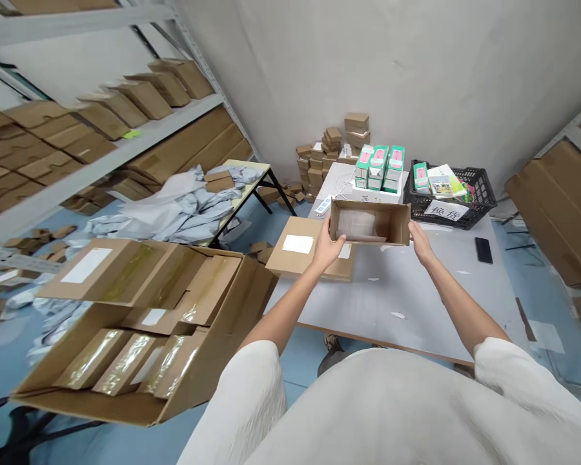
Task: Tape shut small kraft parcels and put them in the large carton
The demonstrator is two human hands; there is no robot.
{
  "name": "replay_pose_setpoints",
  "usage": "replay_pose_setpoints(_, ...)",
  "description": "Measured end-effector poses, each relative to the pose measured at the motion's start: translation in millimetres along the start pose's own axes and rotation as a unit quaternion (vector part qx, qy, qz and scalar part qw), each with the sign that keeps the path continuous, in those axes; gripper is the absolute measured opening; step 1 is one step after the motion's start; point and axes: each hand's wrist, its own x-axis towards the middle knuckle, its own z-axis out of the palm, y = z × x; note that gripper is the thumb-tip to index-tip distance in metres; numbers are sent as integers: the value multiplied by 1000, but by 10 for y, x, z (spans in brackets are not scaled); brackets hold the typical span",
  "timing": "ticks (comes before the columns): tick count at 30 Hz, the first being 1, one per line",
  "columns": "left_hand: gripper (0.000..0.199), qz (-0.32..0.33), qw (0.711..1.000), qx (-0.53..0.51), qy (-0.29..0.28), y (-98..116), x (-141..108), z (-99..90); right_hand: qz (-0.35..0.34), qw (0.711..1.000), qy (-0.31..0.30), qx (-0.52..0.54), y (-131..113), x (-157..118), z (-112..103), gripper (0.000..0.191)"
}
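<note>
Both hands are clamped on an open brown cardboard box (396, 223) with translucent wrapping inside, the left hand (326, 248) at its left end, the right hand (419, 241) at its right end. The open box is held above a pale grey desk (392, 290). Flat closed cardboard boxes with white labels (295, 237) lie on the desk, near a black plastic basket (481, 187) and a black phone (483, 250).
</note>
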Motion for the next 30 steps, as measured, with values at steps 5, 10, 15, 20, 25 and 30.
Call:
replay_pose_setpoints(5, 104, 30, 998, 48, 40, -346, 150, -619, 3, 998, -66, 20, -257, 230, 676, 75)
replay_pose_setpoints(10, 102, 7, 994, 72, 82, -807, 299, -1351, -15, 990, -137, 42, -574, 390, 1614, 80)
replay_pose_setpoints(15, 87, -47, 991, 61, 111, -1347, 351, -2012, -40, 980, -188, 48, -847, 565, 2539, 84)
replay_pose_setpoints(20, 79, -84, 981, 67, 162, -1804, 400, -2498, -72, 970, -227, 45, -1012, 779, 3291, 91)
replay_pose_setpoints(25, 86, -140, 961, 95, 221, -2101, 441, -2649, -66, 975, -213, 3, -1015, 893, 3754, 98)
replay_pose_setpoints(30, 89, -117, 976, 104, 150, -2207, 401, -2430, -64, 976, -205, -31, -802, 839, 3689, 85)
